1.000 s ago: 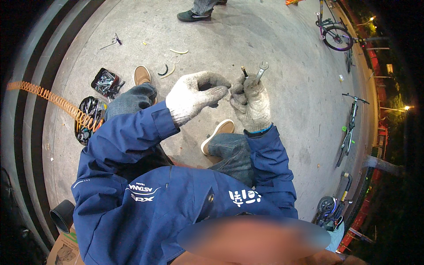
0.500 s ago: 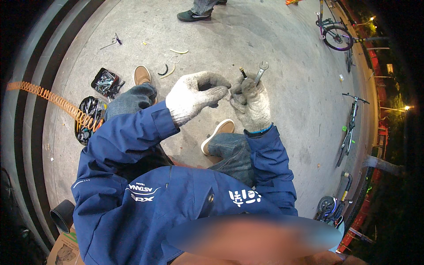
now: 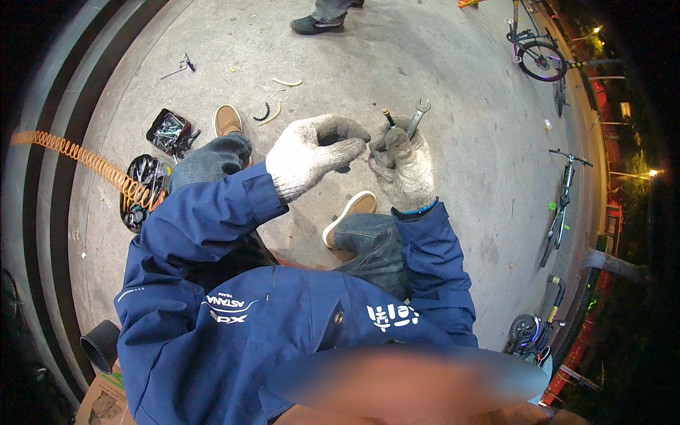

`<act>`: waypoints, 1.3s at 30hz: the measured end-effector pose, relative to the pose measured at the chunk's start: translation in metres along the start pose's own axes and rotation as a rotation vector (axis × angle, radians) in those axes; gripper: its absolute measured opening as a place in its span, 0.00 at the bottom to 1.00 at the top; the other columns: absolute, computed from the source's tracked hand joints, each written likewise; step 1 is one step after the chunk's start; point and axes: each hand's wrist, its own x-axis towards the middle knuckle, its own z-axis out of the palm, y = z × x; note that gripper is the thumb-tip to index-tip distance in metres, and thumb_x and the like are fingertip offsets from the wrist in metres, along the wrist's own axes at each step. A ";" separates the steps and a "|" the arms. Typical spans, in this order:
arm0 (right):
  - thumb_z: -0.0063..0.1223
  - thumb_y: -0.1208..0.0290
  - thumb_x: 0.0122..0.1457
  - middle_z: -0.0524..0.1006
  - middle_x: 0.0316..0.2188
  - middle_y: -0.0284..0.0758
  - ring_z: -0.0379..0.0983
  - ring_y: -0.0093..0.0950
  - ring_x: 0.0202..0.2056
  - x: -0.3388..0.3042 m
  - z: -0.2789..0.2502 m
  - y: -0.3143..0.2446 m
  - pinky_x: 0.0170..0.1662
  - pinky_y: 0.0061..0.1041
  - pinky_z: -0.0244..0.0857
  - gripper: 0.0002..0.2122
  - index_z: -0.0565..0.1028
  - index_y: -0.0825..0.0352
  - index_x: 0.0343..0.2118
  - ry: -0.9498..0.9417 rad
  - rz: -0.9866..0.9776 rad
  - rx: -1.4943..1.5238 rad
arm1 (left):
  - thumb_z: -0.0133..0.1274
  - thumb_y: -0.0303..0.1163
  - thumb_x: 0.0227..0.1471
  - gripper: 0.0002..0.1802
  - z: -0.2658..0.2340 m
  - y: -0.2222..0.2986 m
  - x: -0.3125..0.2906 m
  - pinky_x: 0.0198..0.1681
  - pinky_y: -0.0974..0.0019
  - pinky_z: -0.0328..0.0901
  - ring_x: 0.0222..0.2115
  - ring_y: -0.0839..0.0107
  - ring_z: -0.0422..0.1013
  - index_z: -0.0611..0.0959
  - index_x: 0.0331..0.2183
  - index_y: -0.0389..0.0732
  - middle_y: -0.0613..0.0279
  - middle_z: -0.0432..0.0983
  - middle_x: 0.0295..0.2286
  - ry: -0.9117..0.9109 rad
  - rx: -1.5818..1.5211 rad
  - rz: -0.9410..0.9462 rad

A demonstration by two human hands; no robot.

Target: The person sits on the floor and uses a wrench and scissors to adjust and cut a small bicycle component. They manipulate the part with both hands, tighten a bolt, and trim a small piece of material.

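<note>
Grips the wrench (image 3: pixel 420 113) in the right hand (image 3: pixel 406 166), wrapped around its lower part with curled fingers, leaving the open-ended head and a short length of shank bare above the glove. Holds the rod (image 3: pixel 388 117), black with a brass-coloured tip, in the same fist, jutting up to the left of the wrench and apart from it at the top. Cannot tell how far down inside the fist either one runs. Bends the left hand (image 3: pixel 310 156) into a loop, with thumb and fingers curved toward each other and close together at the tips, just beside the right hand's fingers. Cannot tell whether anything small is pinched there. Wears pale knit gloves on both, smudged grey at the right fingers. Holds wrench and rod up over the concrete floor (image 3: pixel 446 64). Has the toolbox (image 3: pixel 187 129), full of metal tools, off to the left, with the coiled orange hose (image 3: pixel 79 156) near it.
</note>
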 end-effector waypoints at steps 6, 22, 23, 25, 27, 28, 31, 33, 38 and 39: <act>0.66 0.55 0.62 0.82 0.30 0.35 0.71 0.19 0.21 -0.001 0.004 -0.002 0.21 0.18 0.63 0.19 0.77 0.65 0.45 -0.008 0.013 -0.011 | 0.62 0.36 0.61 0.18 -0.001 -0.003 0.000 0.39 0.70 0.72 0.34 0.77 0.75 0.84 0.48 0.33 0.63 0.80 0.35 0.041 -0.009 0.024; 0.64 0.52 0.63 0.81 0.30 0.36 0.64 0.16 0.19 -0.006 0.014 -0.001 0.22 0.18 0.57 0.19 0.81 0.66 0.41 -0.068 0.118 -0.032 | 0.62 0.34 0.62 0.19 -0.001 -0.003 0.000 0.50 0.65 0.73 0.43 0.70 0.79 0.83 0.51 0.33 0.54 0.84 0.43 0.077 -0.040 0.167; 0.64 0.52 0.63 0.81 0.30 0.36 0.64 0.16 0.19 -0.005 0.012 0.001 0.22 0.17 0.57 0.19 0.80 0.66 0.41 -0.071 0.130 -0.017 | 0.61 0.34 0.62 0.19 -0.001 -0.003 0.000 0.50 0.65 0.73 0.43 0.70 0.79 0.83 0.51 0.33 0.54 0.84 0.43 0.082 -0.030 0.169; 0.63 0.53 0.64 0.81 0.30 0.34 0.64 0.16 0.20 -0.003 0.009 0.005 0.22 0.17 0.57 0.18 0.80 0.66 0.42 -0.072 0.135 -0.008 | 0.62 0.34 0.62 0.19 0.000 -0.002 0.000 0.50 0.65 0.74 0.42 0.70 0.80 0.83 0.50 0.33 0.54 0.84 0.42 0.083 -0.017 0.174; 0.65 0.55 0.64 0.79 0.28 0.32 0.64 0.16 0.20 -0.003 0.007 0.009 0.22 0.17 0.57 0.16 0.80 0.66 0.41 -0.061 0.131 0.018 | 0.62 0.34 0.61 0.19 0.000 -0.002 -0.001 0.49 0.66 0.74 0.42 0.70 0.80 0.83 0.50 0.33 0.54 0.83 0.42 0.074 -0.010 0.202; 0.66 0.56 0.63 0.78 0.27 0.30 0.63 0.16 0.20 -0.003 0.007 0.011 0.23 0.18 0.57 0.15 0.80 0.66 0.39 -0.049 0.125 0.039 | 0.62 0.34 0.61 0.20 -0.001 -0.002 -0.001 0.49 0.66 0.74 0.42 0.70 0.80 0.83 0.50 0.33 0.54 0.83 0.42 0.071 -0.023 0.172; 0.68 0.58 0.62 0.77 0.26 0.28 0.64 0.16 0.21 -0.004 0.007 0.012 0.23 0.18 0.58 0.15 0.80 0.65 0.38 -0.042 0.145 0.039 | 0.63 0.34 0.60 0.21 -0.001 -0.005 0.000 0.48 0.66 0.74 0.42 0.70 0.80 0.83 0.50 0.32 0.55 0.83 0.42 0.064 -0.049 0.157; 0.68 0.57 0.62 0.78 0.27 0.28 0.66 0.16 0.22 -0.004 0.008 0.012 0.24 0.18 0.60 0.15 0.80 0.66 0.38 -0.054 0.139 -0.007 | 0.64 0.34 0.59 0.21 -0.001 -0.008 0.001 0.48 0.66 0.74 0.42 0.70 0.80 0.83 0.50 0.32 0.55 0.83 0.42 0.076 -0.044 0.151; 0.67 0.54 0.62 0.78 0.27 0.28 0.71 0.16 0.24 -0.005 0.010 0.012 0.25 0.18 0.64 0.18 0.80 0.66 0.39 -0.068 0.083 -0.054 | 0.64 0.34 0.58 0.21 -0.002 -0.013 0.003 0.48 0.66 0.74 0.41 0.70 0.79 0.84 0.49 0.31 0.57 0.82 0.42 0.065 -0.062 0.136; 0.67 0.53 0.62 0.78 0.26 0.28 0.71 0.16 0.24 -0.005 0.010 0.012 0.25 0.18 0.64 0.18 0.80 0.66 0.39 -0.071 0.094 -0.083 | 0.64 0.34 0.58 0.21 -0.002 -0.013 0.002 0.48 0.66 0.74 0.41 0.71 0.79 0.84 0.49 0.31 0.57 0.82 0.42 0.061 -0.074 0.127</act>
